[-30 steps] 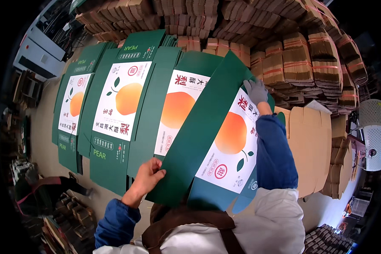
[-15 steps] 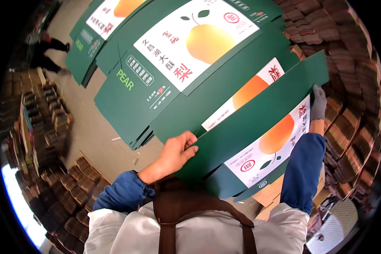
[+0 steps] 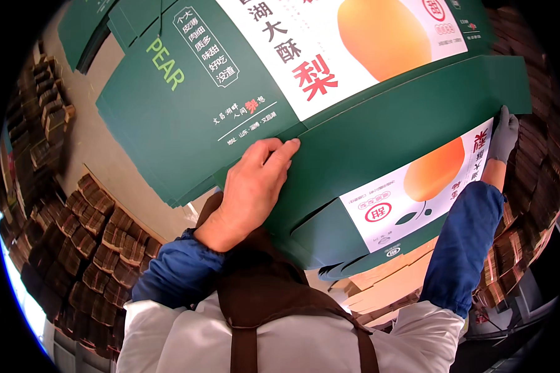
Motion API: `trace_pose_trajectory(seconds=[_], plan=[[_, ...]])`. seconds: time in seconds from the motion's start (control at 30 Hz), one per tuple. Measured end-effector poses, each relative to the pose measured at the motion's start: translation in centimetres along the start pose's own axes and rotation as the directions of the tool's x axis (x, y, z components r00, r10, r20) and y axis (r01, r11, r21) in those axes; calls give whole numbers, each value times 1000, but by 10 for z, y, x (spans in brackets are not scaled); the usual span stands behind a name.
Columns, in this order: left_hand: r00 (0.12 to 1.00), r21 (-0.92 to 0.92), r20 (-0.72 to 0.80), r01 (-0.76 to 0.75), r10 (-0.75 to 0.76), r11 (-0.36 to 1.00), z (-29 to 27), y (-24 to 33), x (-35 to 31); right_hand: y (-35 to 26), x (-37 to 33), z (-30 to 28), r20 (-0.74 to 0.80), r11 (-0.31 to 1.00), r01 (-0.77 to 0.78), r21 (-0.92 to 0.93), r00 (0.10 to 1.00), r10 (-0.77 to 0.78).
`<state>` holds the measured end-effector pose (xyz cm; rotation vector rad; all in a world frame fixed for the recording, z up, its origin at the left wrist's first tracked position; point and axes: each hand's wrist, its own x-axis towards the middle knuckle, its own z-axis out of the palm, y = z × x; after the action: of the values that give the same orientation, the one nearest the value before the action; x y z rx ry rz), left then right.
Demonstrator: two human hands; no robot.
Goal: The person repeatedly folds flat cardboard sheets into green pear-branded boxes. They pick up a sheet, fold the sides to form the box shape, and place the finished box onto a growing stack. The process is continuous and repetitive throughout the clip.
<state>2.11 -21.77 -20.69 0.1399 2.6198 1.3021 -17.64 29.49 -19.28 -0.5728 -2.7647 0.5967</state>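
A green cardboard carton blank (image 3: 354, 158) printed with an orange-yellow pear on a white panel lies across in front of me. My left hand (image 3: 252, 189), bare, is closed at the left end of its long green flap, thumb and fingers together on the edge. In a grey glove, my right hand (image 3: 507, 133) grips the right end of the carton, its fingertips at the flap's edge. Just beyond the flap lie flat green cartons (image 3: 162, 137) in a pile, the top one showing a large pear print.
Bundled brown cardboard stacks (image 3: 106, 248) stand at the lower left, and more stacks (image 3: 522, 230) rise on the right. Another pile of green cartons (image 3: 84, 31) is at the far left. Brown cardboard sheets (image 3: 392, 280) lie low, near my body.
Both hands have moved farther away with the carton, the right hand also rightward. Its long flap now covers the pear-printed strip seen behind it before. The pile appears larger and closer.
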Motion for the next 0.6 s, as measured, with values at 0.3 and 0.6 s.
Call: trace_pose_trajectory(seconds=[0.3, 0.6], plan=[[999, 40, 18, -49, 49, 998, 1, -8, 15, 28, 23, 14, 63, 996, -80, 46, 995, 77], [998, 2, 18, -68, 68, 998, 2, -13, 16, 9, 12, 24, 115, 967, -153, 205, 985, 131]])
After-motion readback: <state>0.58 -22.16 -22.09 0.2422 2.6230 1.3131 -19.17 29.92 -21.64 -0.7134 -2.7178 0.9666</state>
